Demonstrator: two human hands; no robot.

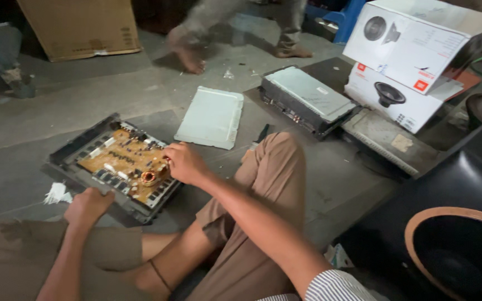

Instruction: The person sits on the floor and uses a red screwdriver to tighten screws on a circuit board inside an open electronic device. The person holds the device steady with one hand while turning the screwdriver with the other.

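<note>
Person seated on the floor, legs folded, an opened amplifier chassis lying flat in front of the left knee. Chassis is a dark metal tray with its top off; orange-brown circuit board exposed inside, a copper toroid coil near the board's right corner. Left hand rests at the near edge of the chassis, fingers curled into a loose fist; can't tell whether that grip has anything in it. Right hand sits on the right edge of the chassis beside the coil, fingers bent down onto the board or frame; grip looks closed against the edge, but whether it pinches a part or a tool is hidden. Crumpled white scrap on the floor just left of the left hand. Pale grey cover plate lies flat on the floor beyond the right hand, apart from the chassis. Second amplifier, lid on, further right behind the raised knee; small dark tool on the floor between it and the knee. Two white speaker boxes stacked at upper right, cardboard carton at upper left. Large black speaker cone lower right. Another person's bare feet stand at the top of the view, well apart from the chassis.
</note>
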